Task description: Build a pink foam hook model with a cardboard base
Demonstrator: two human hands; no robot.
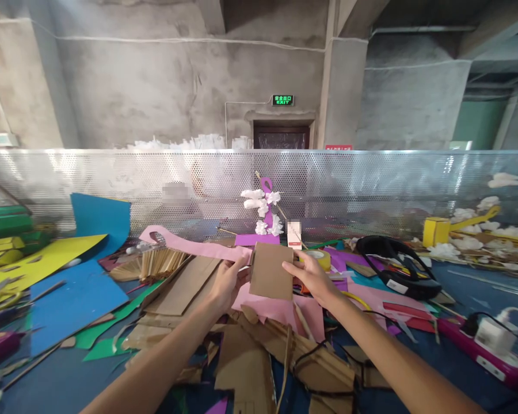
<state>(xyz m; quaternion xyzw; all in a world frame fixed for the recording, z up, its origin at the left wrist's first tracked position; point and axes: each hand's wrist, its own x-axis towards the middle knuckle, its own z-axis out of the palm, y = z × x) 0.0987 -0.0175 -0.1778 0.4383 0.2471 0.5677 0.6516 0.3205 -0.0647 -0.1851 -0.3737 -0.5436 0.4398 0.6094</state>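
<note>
A brown cardboard rectangle (271, 271) is held up over the table between both hands. My left hand (227, 283) pinches its left edge together with the end of a long pink paper strip (190, 244) that runs off to the left. My right hand (309, 276) grips the card's right edge, fingers closed on it. Pink paper (280, 310) lies beneath the card.
Cardboard scraps (250, 351) and blue, green and yellow sheets (69, 299) cover the table. A purple stand with white paper flowers (263, 213), a yellow tape roll (320, 257), a black curved object (397, 267) and a pink power strip (492, 351) lie around. A perforated metal screen (371, 184) closes the far side.
</note>
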